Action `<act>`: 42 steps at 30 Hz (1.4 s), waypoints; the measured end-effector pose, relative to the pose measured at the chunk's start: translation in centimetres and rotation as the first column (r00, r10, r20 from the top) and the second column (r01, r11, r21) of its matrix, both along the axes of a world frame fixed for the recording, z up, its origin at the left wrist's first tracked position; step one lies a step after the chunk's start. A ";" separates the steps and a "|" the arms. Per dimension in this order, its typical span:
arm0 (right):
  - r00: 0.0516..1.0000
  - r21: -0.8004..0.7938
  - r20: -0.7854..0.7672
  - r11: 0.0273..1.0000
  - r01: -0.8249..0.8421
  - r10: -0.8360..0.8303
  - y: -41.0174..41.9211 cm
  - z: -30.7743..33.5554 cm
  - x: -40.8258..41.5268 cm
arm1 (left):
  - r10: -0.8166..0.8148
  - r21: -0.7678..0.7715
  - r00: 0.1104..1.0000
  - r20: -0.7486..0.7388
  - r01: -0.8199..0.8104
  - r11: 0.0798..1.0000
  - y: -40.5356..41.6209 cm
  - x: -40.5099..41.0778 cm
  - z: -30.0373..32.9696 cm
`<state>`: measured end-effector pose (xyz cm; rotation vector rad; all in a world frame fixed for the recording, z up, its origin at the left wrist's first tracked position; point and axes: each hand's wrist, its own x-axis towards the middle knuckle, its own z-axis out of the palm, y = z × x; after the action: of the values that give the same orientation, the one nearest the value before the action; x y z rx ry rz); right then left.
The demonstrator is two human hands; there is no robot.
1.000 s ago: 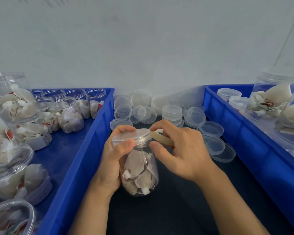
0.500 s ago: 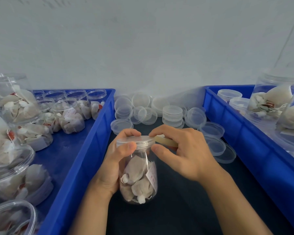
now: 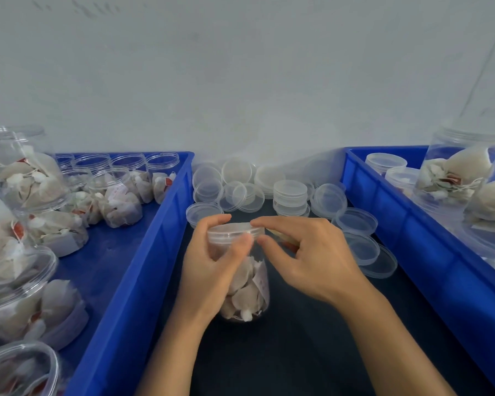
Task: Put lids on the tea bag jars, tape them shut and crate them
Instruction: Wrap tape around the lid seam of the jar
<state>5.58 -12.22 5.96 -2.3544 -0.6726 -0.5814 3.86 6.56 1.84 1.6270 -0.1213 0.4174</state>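
Note:
A clear jar of tea bags (image 3: 249, 290) stands upright on the dark table between two blue crates, with a clear lid (image 3: 235, 230) on top. My left hand (image 3: 212, 270) grips the jar from the left, thumb across its upper front. My right hand (image 3: 306, 258) is at the lid's right rim, forefinger on the top edge and thumb just under it. A tan roll of tape (image 3: 283, 238) sits tucked in the right hand's curled fingers, mostly hidden.
The left blue crate (image 3: 143, 270) holds several open jars of tea bags (image 3: 117, 201). The right blue crate (image 3: 412, 241) holds jars with lids (image 3: 455, 172). Loose clear lids (image 3: 290, 195) lie scattered and stacked on the table behind the jar, against the white wall.
The jar has come a little nearer and lower on the table. My right fingers have closed in on the lid's rim, and the left thumb has slid across the jar's front.

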 end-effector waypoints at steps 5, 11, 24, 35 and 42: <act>0.998 -0.039 -0.060 0.999 -0.025 0.023 0.0 0.3 -0.1 | 0.044 -0.050 0.999 0.019 -0.043 0.998 -0.4 0.1 0.3; 0.985 0.044 -0.157 0.997 -0.067 0.073 -0.3 0.4 -0.2 | 0.019 -0.068 0.998 0.054 -0.015 0.998 0.4 0.0 0.4; 0.970 0.007 -0.207 0.992 -0.129 0.128 -0.4 0.7 -0.4 | -0.171 -0.177 0.985 0.014 0.171 0.969 1.4 0.0 0.1; 0.980 -0.050 -0.142 0.988 -0.149 0.140 -0.3 0.7 -0.5 | -0.312 -0.266 0.947 -0.069 0.285 0.921 1.7 -0.2 0.3; 0.986 -0.028 -0.094 0.989 -0.143 0.140 -0.4 0.5 -0.3 | -0.357 -0.265 0.917 -0.180 0.304 0.915 1.5 0.0 -0.2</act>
<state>5.28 -12.58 6.50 -2.3259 -0.8060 -0.3996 3.89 8.06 1.68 1.3775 -0.1696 -0.0188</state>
